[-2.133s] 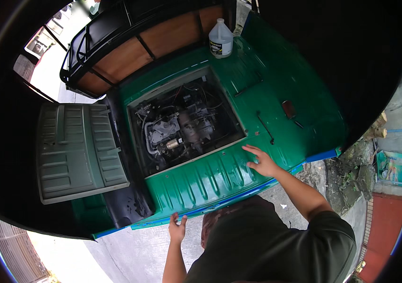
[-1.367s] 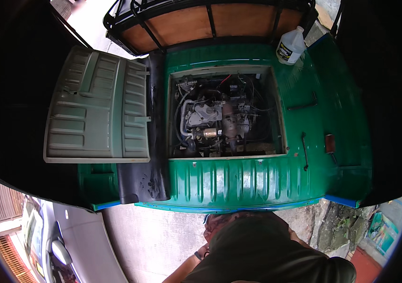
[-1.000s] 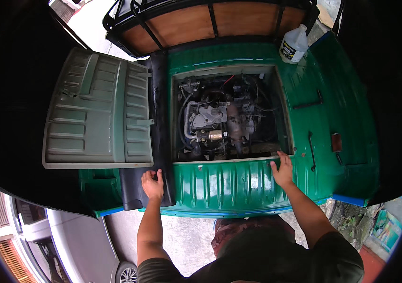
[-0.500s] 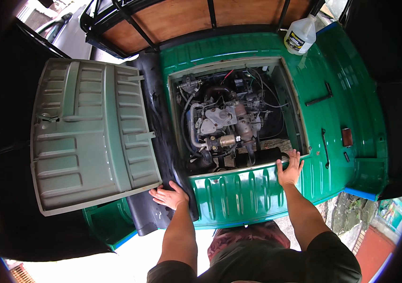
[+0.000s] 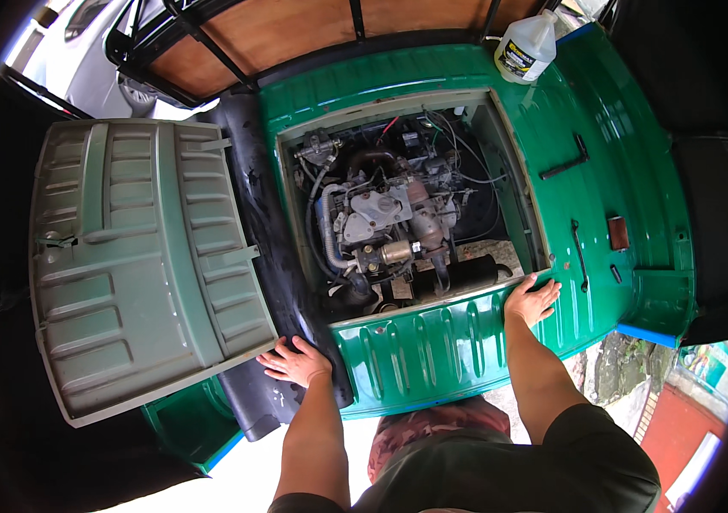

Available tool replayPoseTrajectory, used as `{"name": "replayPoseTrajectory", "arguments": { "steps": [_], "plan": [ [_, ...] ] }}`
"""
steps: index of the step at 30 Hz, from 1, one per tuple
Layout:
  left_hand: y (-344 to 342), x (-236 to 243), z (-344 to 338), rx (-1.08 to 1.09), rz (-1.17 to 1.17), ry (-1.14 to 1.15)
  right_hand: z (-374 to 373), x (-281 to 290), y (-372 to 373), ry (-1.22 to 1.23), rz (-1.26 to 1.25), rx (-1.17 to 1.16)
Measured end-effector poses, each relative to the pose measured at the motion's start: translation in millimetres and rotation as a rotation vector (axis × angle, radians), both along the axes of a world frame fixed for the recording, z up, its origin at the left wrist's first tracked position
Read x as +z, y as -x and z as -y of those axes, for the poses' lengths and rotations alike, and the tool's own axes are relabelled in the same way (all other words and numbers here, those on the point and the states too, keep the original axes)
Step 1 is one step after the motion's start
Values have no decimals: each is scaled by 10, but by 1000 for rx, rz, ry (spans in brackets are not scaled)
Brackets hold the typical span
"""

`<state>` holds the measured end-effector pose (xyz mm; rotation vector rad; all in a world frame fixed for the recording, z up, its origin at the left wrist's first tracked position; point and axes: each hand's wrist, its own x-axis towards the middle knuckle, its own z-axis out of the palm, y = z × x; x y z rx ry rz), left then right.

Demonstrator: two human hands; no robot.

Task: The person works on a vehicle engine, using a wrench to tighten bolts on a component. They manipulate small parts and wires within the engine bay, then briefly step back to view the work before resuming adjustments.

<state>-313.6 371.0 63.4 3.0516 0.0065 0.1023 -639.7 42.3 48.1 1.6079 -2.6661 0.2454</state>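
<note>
My left hand (image 5: 296,362) lies flat with its fingers spread on a black padded strip (image 5: 272,248), right by the lower corner of a grey-green ribbed metal panel (image 5: 137,282). Near the front right corner of a rectangular opening, my right hand (image 5: 535,301) rests on the green metal floor (image 5: 419,350), fingers stretched out and nothing held. Inside the opening sits an engine (image 5: 390,214) with hoses, wires and a dark cylinder (image 5: 458,278). A pale metal frame (image 5: 381,104) borders the opening.
On the green floor to the right lie an L-shaped black tool (image 5: 566,159), a thin dark wrench-like tool (image 5: 580,256), a small brown block (image 5: 618,232) and a short dark piece (image 5: 615,274). A translucent jug (image 5: 528,50) stands far right, beside a wood-panelled backrest (image 5: 296,38).
The view has shifted, so most of the scene sits further left. My right hand has turned slightly, its fingers now pointing more to the right. My left hand remains beside the panel's corner.
</note>
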Motion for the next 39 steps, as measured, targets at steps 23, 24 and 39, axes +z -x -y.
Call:
{"name": "replayPoseTrajectory", "arguments": {
  "steps": [23,24,39],
  "plan": [
    [-8,55,50,3,-17,-21,16,131,-105,-87,-109,18],
    [-6,70,49,1,-19,-20,3,127,-98,-87,-106,20],
    [-21,1,31,21,-30,-44,3,80,-84,-47,-139,41]
  ]
}}
